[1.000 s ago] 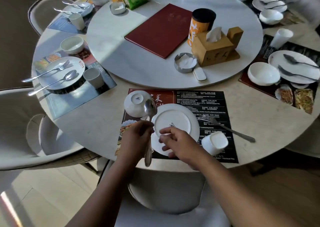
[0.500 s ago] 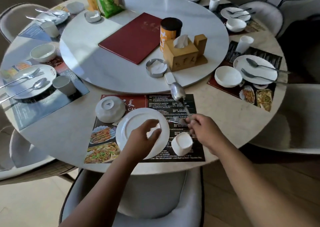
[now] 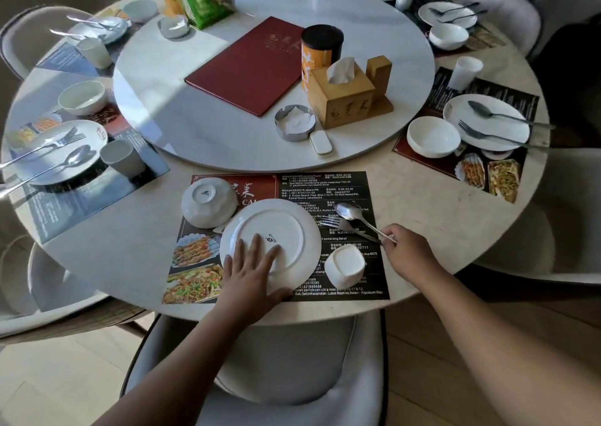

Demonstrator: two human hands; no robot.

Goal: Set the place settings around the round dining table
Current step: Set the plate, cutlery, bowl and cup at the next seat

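Plate (image 3: 286, 227), upside down on the placemat (image 3: 325, 181) right of the overturned bowl (image 3: 208, 202), sits under my flat, spread left hand (image 3: 250, 272) to steady it. Past the inverted cup (image 3: 344, 266), my right hand (image 3: 406, 253) pinches the spoon (image 3: 349, 211) handle to lay it by the fork (image 3: 338, 222).

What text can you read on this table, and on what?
"MAOJIACAI88": near placemat, top line.
"Jakarta Pusat", "BALI", "Batam": same placemat.
Its phone numbers and fine print: too small.
Red menu, tissue box: gold characters, too blurred.
Upturned plate, bowl: base marks too small.
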